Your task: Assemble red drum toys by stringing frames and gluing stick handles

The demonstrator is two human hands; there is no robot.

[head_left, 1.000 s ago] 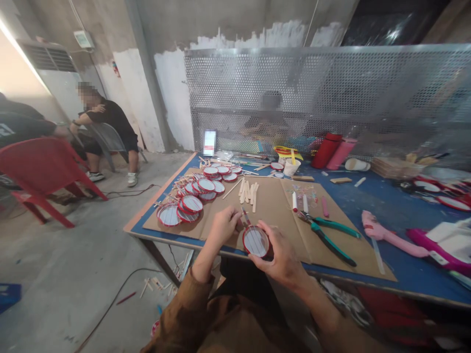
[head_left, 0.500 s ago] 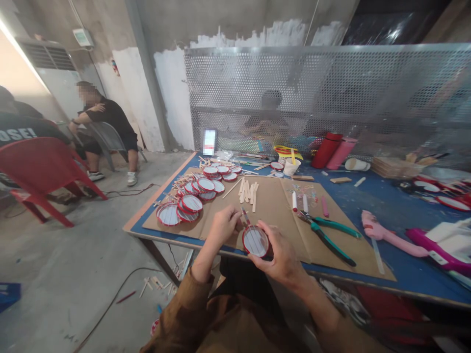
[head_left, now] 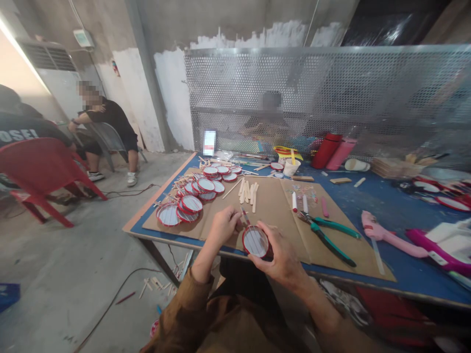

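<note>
Little has shifted: your right hand point(head_left: 277, 251) holds a red-rimmed disc point(head_left: 255, 241) near the bench's front edge point(head_left: 165, 235), left hand point(head_left: 223, 223), grip unclear

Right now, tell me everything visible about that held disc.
The disc has a red rim, a pale face with dark lines and a narrow strip at its top; material unclear. It tilts face-up by the table's front edge, rim in the right grip. Whether the left grip touches the strip is hidden.

On the table point(head_left: 358, 208), a cardboard sheet point(head_left: 270, 203) bears rimmed discs point(head_left: 192, 203) at left, craft sticks point(head_left: 253, 192) mid-sheet and pliers point(head_left: 315, 227) at right. A glue gun point(head_left: 392, 239) lies right of the pliers; farther back, flasks point(head_left: 327, 151) stand before a perforated screen point(head_left: 331, 83).
</note>
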